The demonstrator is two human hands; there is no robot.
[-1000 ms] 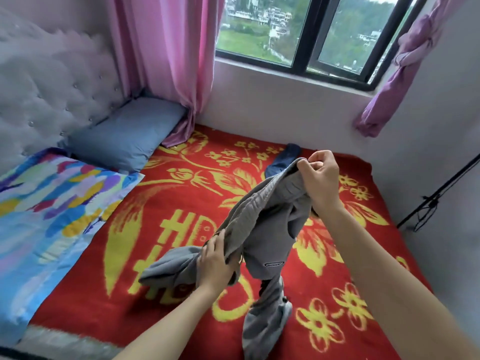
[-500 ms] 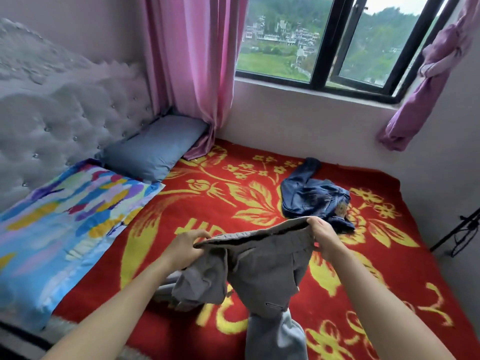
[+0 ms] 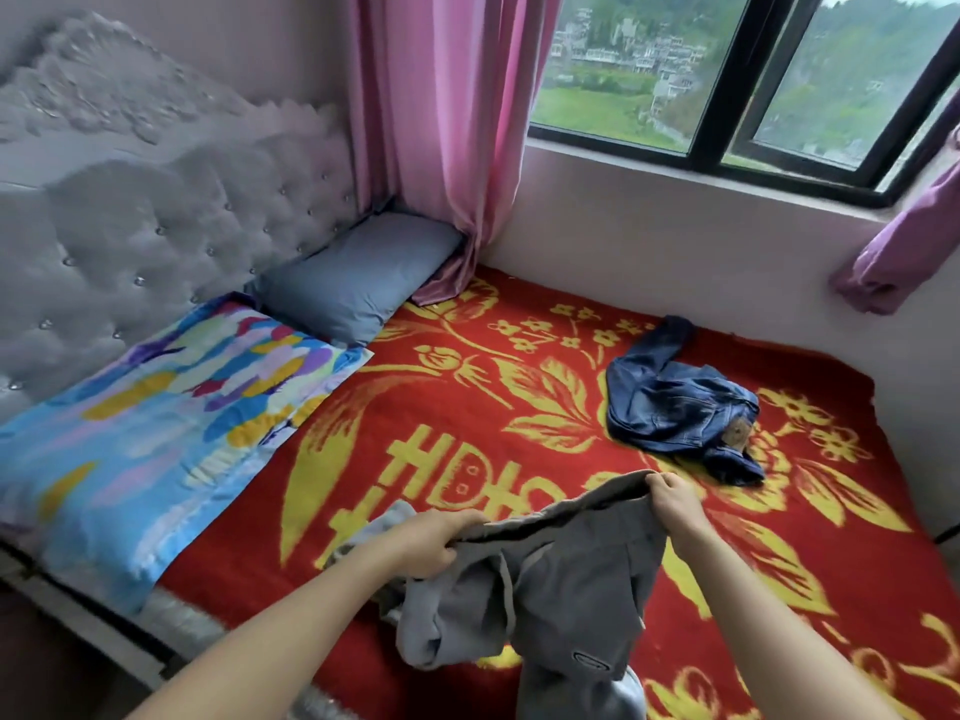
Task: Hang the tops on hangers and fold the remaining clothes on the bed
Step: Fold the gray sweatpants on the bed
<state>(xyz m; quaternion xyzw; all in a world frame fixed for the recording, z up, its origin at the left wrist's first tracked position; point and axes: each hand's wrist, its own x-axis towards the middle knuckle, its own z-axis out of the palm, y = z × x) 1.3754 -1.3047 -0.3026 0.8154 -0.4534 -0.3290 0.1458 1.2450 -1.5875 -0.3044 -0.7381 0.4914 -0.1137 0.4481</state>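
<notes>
Both hands are clamped on the same garment, a pair of grey sweatpants (image 3: pixel 566 584), and are set apart with the waistband stretched between them. The left hand (image 3: pixel 436 543) has its fingers curled over one end of the waistband. The right hand (image 3: pixel 675 504) pinches the other end, a little farther from the body and slightly higher. The waistband runs in a shallow slope from one hand to the other.

Below the hands the grey cloth hangs loose and rumpled. One leg bunches up under the left hand, and the other drops toward the near edge of the view, where a small oval label shows on the fabric. A further fold of grey cloth lies on the bed (image 3: pixel 467 407) just beyond the left wrist.

A pair of dark blue jeans (image 3: pixel 675 407) lies crumpled on the red and yellow blanket beyond the right hand, near it but not touching it, with a brown waist patch facing up.

Far beyond the left hand, a grey-blue pillow (image 3: pixel 358 275) rests against the tufted headboard (image 3: pixel 130 226), beside a multicoloured quilt (image 3: pixel 156 407). A pink curtain (image 3: pixel 441 122) hangs down to the pillow's corner, and a window (image 3: pixel 727 75) spans the wall beyond both hands.
</notes>
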